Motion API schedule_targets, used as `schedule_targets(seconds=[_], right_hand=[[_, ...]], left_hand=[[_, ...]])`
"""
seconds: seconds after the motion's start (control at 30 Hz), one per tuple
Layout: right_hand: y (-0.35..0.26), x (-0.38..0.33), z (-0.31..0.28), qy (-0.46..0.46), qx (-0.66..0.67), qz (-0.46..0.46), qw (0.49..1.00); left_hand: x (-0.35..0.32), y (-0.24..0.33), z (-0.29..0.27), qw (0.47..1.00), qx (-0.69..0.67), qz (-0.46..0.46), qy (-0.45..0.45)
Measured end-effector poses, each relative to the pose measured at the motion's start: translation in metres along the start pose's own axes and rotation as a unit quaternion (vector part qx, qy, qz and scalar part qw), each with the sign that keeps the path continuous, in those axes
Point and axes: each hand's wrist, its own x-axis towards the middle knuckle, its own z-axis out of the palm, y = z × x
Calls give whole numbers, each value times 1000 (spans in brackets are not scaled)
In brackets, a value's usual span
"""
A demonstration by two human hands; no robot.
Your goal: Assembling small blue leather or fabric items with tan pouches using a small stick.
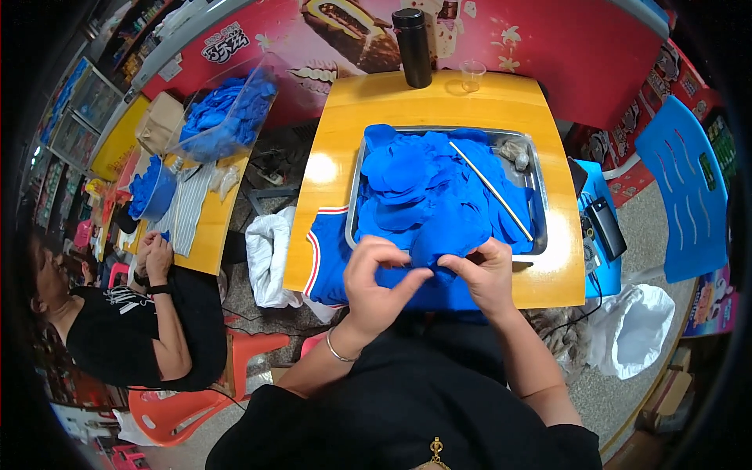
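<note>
Yellow table (565,262): bore the tray (541,207).
Tray: contained a blue heap (399,168).
Right hand (489,282): pinched the blue piece (443,239).
Left hand (374,283): apparently pinched its left edge, fingertips partly hidden.
Blue piece: above the tray's near edge; a loosened pinch could lose it among lookalikes.

Flask (413,47) and cup (472,74) standing at the far edge of the worktop (337,157)

The black flask is standing left of the clear cup, and a pink panel (580,70) is rising behind both. At right, a blue chair (689,188) is standing near a black device (607,227). A left sack (270,258) and a right sack (630,333), both white, are flanking the worktop. An orange chair (184,415) is standing at lower left.
</note>
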Motion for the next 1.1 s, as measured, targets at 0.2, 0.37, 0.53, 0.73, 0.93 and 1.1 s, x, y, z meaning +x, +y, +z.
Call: schedule_targets(seconds=[0.2, 0.37, 0.53, 0.73, 0.93, 1.1], right_hand=[[5, -4, 3, -45, 15, 53, 997], [5, -3, 3, -79, 15, 61, 995], [5, -2, 10, -80, 96, 73, 989], [5, 0, 15, -51, -16, 0, 999], [-12, 3, 31, -61, -157, -76, 983], [-11, 0, 37, -105, -156, -86, 978]], left_hand=[[2, 5, 8, 992, 26, -15, -121], [-5, -5, 8, 982, -74, -108, -139], [-7, -17, 1, 964, -158, -180, -112], [-10, -20, 1, 963, -199, -164, -75], [-3, -4, -15, 994, -19, -67, -78], [-14, -10, -30, 982, -101, -130, -97]])
